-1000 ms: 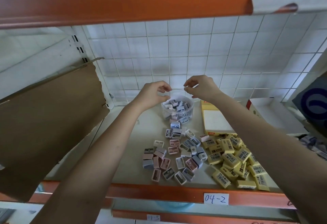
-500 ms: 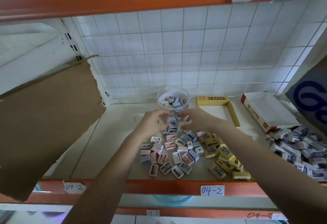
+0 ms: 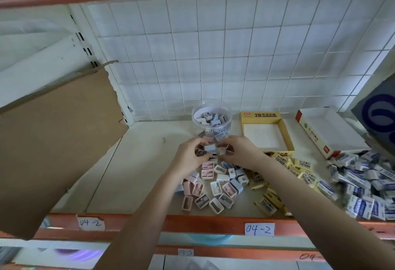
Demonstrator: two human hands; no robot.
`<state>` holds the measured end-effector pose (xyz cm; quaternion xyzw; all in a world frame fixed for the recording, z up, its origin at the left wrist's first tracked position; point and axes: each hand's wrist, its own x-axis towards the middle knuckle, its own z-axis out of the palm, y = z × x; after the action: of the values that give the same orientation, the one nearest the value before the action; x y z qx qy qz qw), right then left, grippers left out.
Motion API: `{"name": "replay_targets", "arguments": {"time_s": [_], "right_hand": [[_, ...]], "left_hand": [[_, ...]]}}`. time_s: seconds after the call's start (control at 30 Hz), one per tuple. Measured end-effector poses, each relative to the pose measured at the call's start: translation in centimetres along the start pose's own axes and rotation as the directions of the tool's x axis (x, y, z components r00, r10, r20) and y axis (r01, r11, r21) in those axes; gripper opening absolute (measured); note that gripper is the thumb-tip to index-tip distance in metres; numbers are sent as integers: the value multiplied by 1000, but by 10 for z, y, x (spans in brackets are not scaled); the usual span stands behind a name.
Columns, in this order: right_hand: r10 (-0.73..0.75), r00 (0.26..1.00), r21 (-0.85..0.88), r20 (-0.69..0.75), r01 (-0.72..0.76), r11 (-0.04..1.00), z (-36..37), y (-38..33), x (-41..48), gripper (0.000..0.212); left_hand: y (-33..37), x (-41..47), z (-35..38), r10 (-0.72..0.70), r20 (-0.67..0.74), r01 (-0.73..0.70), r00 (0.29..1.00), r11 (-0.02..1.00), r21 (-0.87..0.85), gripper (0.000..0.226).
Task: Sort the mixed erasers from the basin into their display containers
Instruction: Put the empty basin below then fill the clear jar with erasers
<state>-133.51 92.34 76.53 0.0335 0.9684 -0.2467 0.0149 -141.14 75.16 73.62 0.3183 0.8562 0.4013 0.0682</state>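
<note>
The left hand point(image 3: 190, 157) pinches a small grey-blue rectangular block point(image 3: 210, 148), long axis crosswise, while the right hand point(image 3: 242, 152) clamps curled fingers on a pale block point(image 3: 223, 152) beside it.

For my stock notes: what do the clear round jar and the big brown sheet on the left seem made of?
The clear round jar looks like glossy transparent plastic, perhaps glass: the small pieces inside show through its wall. The big brown sheet looks like plain matt cardboard: dull brown, with a torn, ragged edge.
</note>
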Motion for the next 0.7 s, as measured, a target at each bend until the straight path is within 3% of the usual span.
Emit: {"name": "replay_targets", "arguments": {"time_s": [0.2, 0.47, 0.7], "right_hand": [[7, 999, 13, -37, -6, 1000, 0, 2, 0, 44], [-1, 999, 25, -39, 2, 1000, 1, -1, -3, 39], [84, 996, 16, -11, -84, 996, -4, -1, 1, 41]], "left_hand": [[-5, -4, 1, -49, -73, 44, 996, 996, -74, 22], [-6, -2, 3, -21, -23, 21, 1000, 999, -24, 32], [-5, -4, 1, -65, -128, 55, 990, 996, -77, 26]]}}
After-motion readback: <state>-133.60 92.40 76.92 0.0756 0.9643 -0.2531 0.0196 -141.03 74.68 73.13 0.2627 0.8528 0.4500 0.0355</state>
